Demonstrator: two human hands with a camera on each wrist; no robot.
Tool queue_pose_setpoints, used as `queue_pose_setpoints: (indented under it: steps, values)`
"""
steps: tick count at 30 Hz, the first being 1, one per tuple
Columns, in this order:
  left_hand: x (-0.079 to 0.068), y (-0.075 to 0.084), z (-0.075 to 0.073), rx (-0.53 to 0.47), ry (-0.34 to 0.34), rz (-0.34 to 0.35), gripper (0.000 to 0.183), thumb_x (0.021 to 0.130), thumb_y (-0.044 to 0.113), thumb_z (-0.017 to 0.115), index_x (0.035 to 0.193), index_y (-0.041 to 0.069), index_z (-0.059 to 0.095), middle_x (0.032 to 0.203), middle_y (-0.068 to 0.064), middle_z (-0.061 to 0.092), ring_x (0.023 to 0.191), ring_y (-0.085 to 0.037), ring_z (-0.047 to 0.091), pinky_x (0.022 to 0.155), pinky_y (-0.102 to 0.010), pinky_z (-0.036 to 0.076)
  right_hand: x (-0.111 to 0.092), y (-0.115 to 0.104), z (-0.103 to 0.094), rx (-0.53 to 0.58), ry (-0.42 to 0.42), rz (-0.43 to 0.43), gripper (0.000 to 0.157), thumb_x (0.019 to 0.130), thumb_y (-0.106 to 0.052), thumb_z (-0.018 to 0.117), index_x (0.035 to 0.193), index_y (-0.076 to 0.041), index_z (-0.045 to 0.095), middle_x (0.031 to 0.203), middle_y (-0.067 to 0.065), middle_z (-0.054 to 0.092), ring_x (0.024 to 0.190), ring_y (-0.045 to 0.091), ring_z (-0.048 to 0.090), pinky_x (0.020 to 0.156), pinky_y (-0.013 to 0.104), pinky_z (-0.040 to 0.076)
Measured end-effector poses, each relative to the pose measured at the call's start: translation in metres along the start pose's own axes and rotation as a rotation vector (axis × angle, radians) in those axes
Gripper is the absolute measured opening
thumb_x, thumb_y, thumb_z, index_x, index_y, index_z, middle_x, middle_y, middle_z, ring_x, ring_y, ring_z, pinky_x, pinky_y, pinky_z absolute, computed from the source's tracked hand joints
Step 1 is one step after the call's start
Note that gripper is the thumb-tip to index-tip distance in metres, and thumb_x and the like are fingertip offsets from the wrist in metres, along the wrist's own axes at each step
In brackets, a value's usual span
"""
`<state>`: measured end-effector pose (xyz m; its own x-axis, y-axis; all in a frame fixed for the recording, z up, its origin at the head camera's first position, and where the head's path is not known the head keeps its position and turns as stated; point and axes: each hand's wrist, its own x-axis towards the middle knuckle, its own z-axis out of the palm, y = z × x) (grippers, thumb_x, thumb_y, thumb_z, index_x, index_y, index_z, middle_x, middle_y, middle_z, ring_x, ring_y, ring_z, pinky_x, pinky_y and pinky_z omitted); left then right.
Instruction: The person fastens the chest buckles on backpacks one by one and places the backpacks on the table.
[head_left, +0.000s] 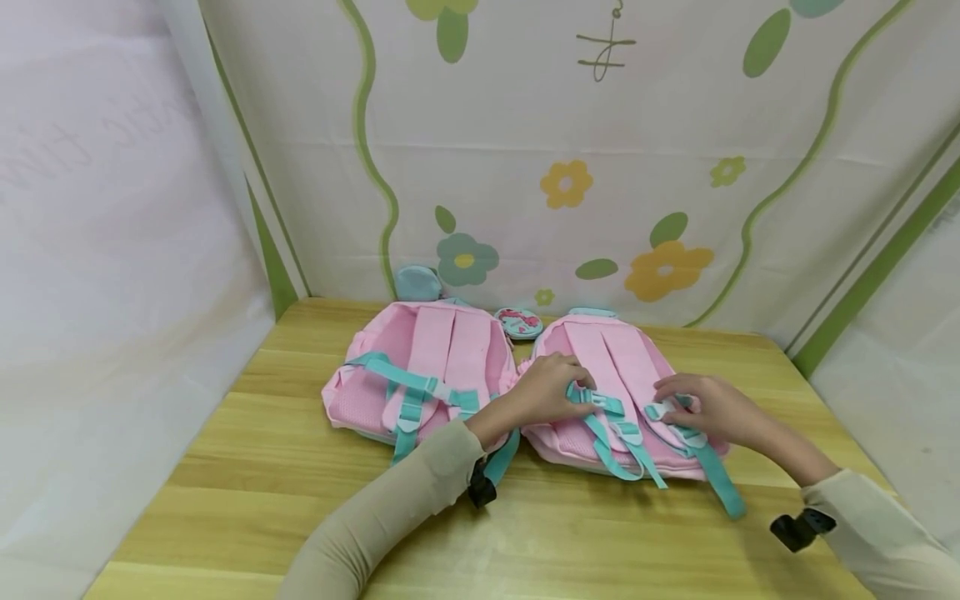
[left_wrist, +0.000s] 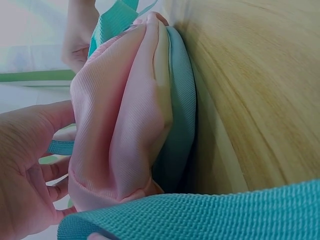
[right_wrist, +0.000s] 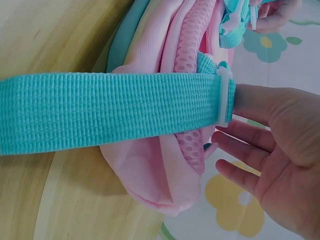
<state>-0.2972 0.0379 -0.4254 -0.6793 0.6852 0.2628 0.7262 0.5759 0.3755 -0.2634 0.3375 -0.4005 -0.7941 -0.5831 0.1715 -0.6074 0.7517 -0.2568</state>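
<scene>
Pink backpack (head_left: pixel 551 437) on the right lies straps-up, both hands over it. My left hand (head_left: pixel 553 388) pinches a teal chest strap near its white buckle half (head_left: pixel 598 401). My right hand (head_left: pixel 705 403) pinches the other teal strap end, by a second white buckle piece (head_left: pixel 657 411). A gap separates these two ends. Loose teal webbing (head_left: pixel 722 483) hangs off the bag's front edge; in the right wrist view, wide webbing (right_wrist: pixel 110 110) crosses in front of the bag. In the left wrist view, my left hand's (left_wrist: pixel 22 165) fingertips are partly hidden behind pink fabric (left_wrist: pixel 100 115).
Beside it on the left lies a similar pink backpack (head_left: pixel 356 404), its teal strap joined across the shoulder straps. A round teal pouch (head_left: pixel 417 283) and a round printed pouch (head_left: pixel 518 323) sit at the back. Flower-printed cloth (head_left: pixel 487 108) walls the wooden table (head_left: pixel 247 467).
</scene>
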Motion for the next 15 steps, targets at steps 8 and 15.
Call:
queue_pose_setpoints:
  steps: [8, 15]
  values:
    - [-0.001, 0.002, -0.001, -0.028, 0.001, -0.006, 0.026, 0.092, 0.039, 0.076, 0.112, 0.022, 0.076, 0.112, 0.006, 0.071, 0.108, -0.012, 0.06, 0.097, -0.03, 0.046, 0.001, -0.005, -0.004, 0.058, -0.009, 0.049, 0.024, 0.083, -0.01, 0.083, 0.106, -0.011, 0.075, 0.102, 0.0, 0.075, 0.077, 0.008, 0.06, 0.066, 0.028, 0.05]
    - [-0.001, 0.002, 0.0, -0.036, -0.003, -0.016, 0.027, 0.091, 0.039, 0.076, 0.112, 0.022, 0.076, 0.112, 0.006, 0.07, 0.11, -0.013, 0.059, 0.099, -0.031, 0.045, 0.008, -0.013, 0.001, 0.075, 0.015, -0.012, 0.018, 0.083, -0.003, 0.08, 0.099, -0.012, 0.076, 0.09, -0.005, 0.074, 0.066, -0.002, 0.053, 0.056, 0.022, 0.046]
